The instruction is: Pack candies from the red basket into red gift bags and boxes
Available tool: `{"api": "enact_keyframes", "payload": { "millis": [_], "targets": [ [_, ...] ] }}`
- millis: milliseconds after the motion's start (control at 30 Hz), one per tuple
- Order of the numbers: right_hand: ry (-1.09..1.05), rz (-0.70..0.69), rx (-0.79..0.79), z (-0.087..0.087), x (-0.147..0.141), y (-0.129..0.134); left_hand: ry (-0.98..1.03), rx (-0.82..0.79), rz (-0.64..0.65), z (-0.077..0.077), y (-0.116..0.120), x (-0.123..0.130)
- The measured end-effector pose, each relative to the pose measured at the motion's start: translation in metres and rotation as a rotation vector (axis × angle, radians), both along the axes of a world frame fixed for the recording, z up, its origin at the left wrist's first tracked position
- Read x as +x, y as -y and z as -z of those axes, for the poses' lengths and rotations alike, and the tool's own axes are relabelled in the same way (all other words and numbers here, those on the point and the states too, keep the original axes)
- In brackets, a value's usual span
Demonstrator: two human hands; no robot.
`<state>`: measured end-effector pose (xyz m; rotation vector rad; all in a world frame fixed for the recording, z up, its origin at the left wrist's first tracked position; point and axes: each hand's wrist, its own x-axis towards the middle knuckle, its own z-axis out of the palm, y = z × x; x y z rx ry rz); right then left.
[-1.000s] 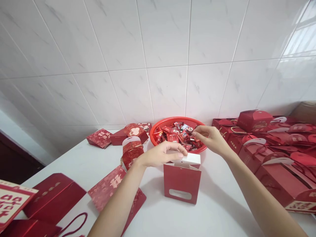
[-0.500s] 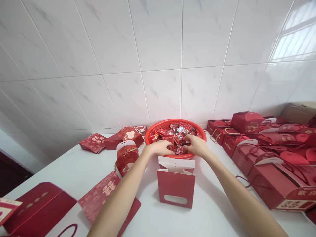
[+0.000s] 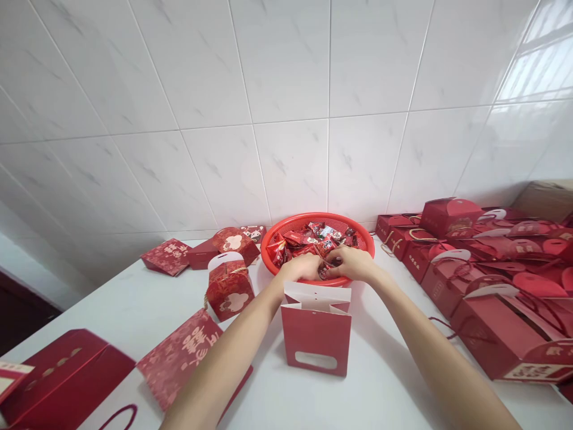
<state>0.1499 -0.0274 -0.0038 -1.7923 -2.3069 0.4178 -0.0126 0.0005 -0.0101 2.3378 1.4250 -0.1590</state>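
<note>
Red plastic, perforated: a round basket (image 3: 265, 248) on a white table (image 3: 385, 370), holding a heap of small wrapped sweets (image 3: 308, 237), wrappers mostly red with white and dark print. Left hand (image 3: 302, 267) is inside the basket's near part, fingers bent down among the sweets; fingertips hidden, so whether it grasps any cannot be told. Right hand (image 3: 351, 263) is over the basket's near right part, thumb and fingers curved toward a dark wrapped piece between the two hands; whether they grip it cannot be told.

Just in front of the basket: a red card gift bag (image 3: 316, 334), upright, top unfolded with its pale inner flap raised, oblong window low on the near face. Both hands lie beyond it.

Left of the basket: a rope-handled patterned gift box (image 3: 230, 289); behind that, a box with a cream motif (image 3: 235, 242); farther left, a tilted floral-printed box (image 3: 166, 257). Front left of the basket: a patterned red carton (image 3: 192, 352), partly behind the left forearm, then a plain dark-red box (image 3: 65, 376).

Right of the basket: rows of red handled gift boxes (image 3: 496, 322), closely packed. Behind the basket: marbled white wall tiles (image 3: 290, 71).
</note>
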Motion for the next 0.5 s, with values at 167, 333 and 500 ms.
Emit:
{"api": "enact_keyframes", "payload": {
  "millis": [167, 333, 500],
  "targets": [
    [0.023, -0.009, 0.007, 0.0003, 0.0004, 0.0012, 0.051, -0.001, 0.019, 0.0024, -0.0022, -0.0032],
    [0.041, 0.026, 0.044, -0.0001, -0.0011, 0.0064, 0.091, -0.027, 0.015, 0.0043, 0.0009, -0.0072],
    [-0.008, 0.154, 0.152, 0.0061, -0.0033, 0.0077, 0.060, 0.001, -0.003, 0.0019, 0.0027, -0.0043]
  ]
}}
